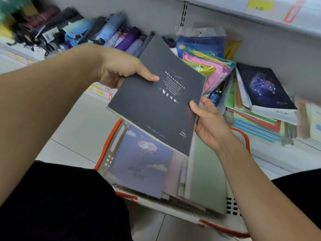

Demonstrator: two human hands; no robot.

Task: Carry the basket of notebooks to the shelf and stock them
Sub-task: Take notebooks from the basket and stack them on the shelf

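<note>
— What is underfoot, and what is round about?

— Pale floor tiles (83, 122) with thin dark joints; a white shop shelf (278, 49) ahead, its back panel slotted; on the shelf edge above, a yellow price tag (259, 6) reading what looks like "8.00", with a red tag just beside it; more yellow tags on the low shelf edge at the left, too blurred to read.

— And the stock?

— Folded umbrellas (119, 37) at the left; bright plastic packets (208, 66) in the middle; at the right a stack of notebooks (260, 119), topped by a dark one with a constellation drawn on it.

— Where are the task's things?

— The basket (111, 146), white with orange rims, sits on the floor below the shelf; inside lie a cloud-printed notebook (140, 160), its lettering too blurred to read, and green ones beside it; above it a dark grey notebook (156, 105), printed "THE NEXT DAY", is held tilted.

— The hands?

— The left hand (119, 70) pinches its upper left edge, thumb on the cover; the right hand (208, 119) grips the lower right edge, thumb on top.
</note>
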